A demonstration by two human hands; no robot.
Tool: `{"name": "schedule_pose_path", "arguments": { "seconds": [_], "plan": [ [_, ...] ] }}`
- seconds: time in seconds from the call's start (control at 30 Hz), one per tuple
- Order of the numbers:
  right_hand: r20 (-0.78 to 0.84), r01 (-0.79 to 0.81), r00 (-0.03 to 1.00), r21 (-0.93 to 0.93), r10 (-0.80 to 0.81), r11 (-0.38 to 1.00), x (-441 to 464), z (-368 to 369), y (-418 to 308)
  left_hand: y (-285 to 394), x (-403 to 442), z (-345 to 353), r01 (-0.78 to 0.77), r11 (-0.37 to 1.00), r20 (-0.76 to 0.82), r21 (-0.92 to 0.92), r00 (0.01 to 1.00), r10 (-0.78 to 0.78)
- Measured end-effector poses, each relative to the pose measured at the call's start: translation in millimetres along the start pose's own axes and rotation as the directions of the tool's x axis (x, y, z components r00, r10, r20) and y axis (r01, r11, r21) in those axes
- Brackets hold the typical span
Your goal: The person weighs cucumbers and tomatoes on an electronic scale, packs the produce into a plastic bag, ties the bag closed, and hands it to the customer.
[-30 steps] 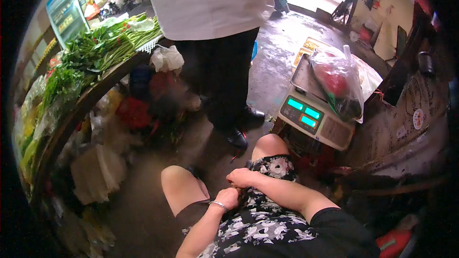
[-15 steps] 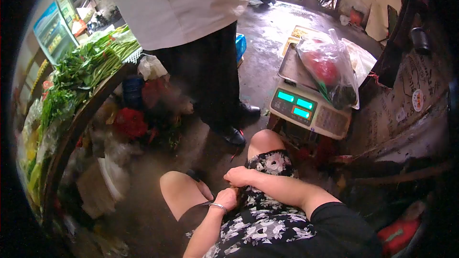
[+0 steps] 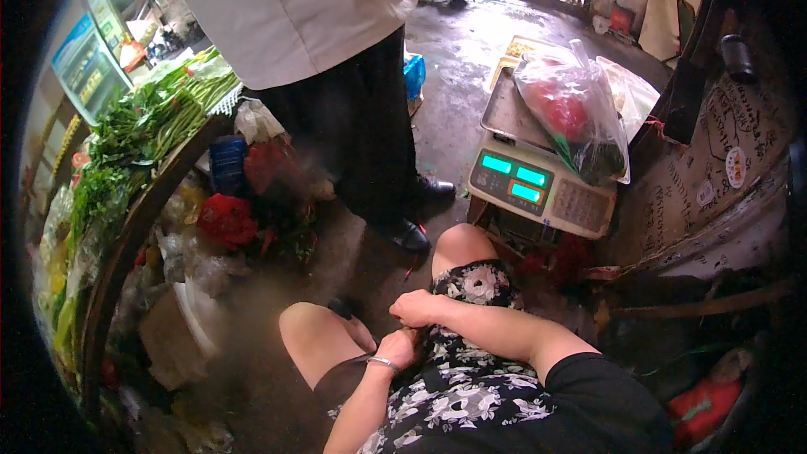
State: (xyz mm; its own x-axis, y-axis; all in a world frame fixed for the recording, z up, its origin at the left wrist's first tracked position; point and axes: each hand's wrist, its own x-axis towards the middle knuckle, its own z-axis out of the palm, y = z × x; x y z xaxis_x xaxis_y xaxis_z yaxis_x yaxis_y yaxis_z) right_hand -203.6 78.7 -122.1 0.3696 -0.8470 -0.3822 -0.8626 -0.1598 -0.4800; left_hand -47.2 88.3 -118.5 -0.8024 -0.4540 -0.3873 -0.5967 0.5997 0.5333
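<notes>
My left hand [image 3: 398, 348], with a silver bracelet [image 3: 383, 362] at its wrist, lies over the lap with curled fingers. Just above it, my right hand [image 3: 412, 308] is closed in a pinch. The two hands almost meet. A small brownish thing shows between them, too hidden to name. Under and beside them is a black apron with white flowers [image 3: 462, 399].
A person in a white coat [image 3: 294, 8] stands ahead. A lit scale [image 3: 538, 185] bears a clear bag with red and green contents [image 3: 572, 109]. Leafy greens [image 3: 160, 109] lie on a left stall. Bags crowd the floor beneath; a cardboard panel [image 3: 698, 176] stands right.
The view has turned, so the scale and the stall sit further left and a parked scooter shows more fully. Both hands stay close together with little visible change.
</notes>
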Motion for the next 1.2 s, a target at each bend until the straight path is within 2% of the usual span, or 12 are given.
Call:
{"name": "schedule_pose_path", "arguments": {
  "seconds": [0.67, 0.73, 0.93, 1.03, 1.07, 1.13, 1.17, 1.2],
  "plan": [
    [0.012, 0.01, 1.0, -0.018, -0.01, 1.0, 1, -2, -1, 13, -3, -11, -0.005, 1.0, -0.044, -0.011, 0.999, 0.004],
    [0.012, -0.012, 1.0, -0.014, 0.013, 1.0, 0, -3, -3, 5, 1, -4, 0.011, 1.0, 0.028, 0.028, 1.0, -0.011],
    [0.021, -0.003, 1.0, 0.009, 0.003, 1.0, 0, -5, -2, 9, -1, -8, 0.021, 1.0, 0.028, 0.003, 0.999, -0.022],
    [0.042, -0.002, 0.999, -0.005, 0.003, 1.0, 8, 4, 3, 19, -10, -19, -0.028, 0.999, -0.051, -0.02, 0.998, 0.027],
    [0.059, 0.024, 0.998, -0.023, -0.023, 0.999, 7, 3, 2, 8, -5, -6, -0.004, 0.999, -0.074, -0.035, 0.997, 0.002],
    [0.003, -0.018, 1.0, 0.076, 0.018, 0.997, -4, -9, -3, -39, 22, 46, -0.151, 0.986, -0.002, 0.069, 0.988, 0.152],
    [0.024, 0.017, 1.0, 0.049, -0.018, 0.999, -2, -10, -3, -61, 33, 74, -0.117, 0.992, -0.038, 0.054, 0.992, 0.12],
    [0.029, -0.008, 1.0, 0.051, 0.007, 0.999, -1, -8, -2, -81, 44, 101, -0.225, 0.969, -0.124, 0.107, 0.963, 0.237]
  ]
}}
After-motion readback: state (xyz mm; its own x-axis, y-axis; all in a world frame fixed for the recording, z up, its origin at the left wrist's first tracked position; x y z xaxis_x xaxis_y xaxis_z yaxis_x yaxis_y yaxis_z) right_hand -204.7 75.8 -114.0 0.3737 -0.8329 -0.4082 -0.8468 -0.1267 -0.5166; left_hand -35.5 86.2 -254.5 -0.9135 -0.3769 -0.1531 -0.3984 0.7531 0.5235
